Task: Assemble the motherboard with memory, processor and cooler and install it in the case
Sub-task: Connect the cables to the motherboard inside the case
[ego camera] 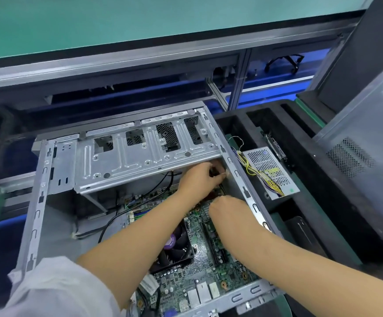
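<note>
The grey metal case [37, 202] lies open in front of me, with the green motherboard [208, 271] inside it. On the board sits the black cooler [179, 245], its fan hub marked with a purple sticker. Long black memory slots [215, 243] run to the right of the cooler. My left hand [199, 177] reaches under the drive cage [140, 156] at the far right corner and pinches a small pale cable connector [226, 172]. My right hand [227, 209] rests knuckles-up on the board's far right part, fingertips hidden beneath it.
A perforated power supply [270, 170] with yellow wires lies in a black foam tray [323, 213] right of the case. A grey side panel [357, 179] leans at the far right. Black cables [108, 225] cross the case floor to the left. A green-topped shelf [140, 24] overhangs behind.
</note>
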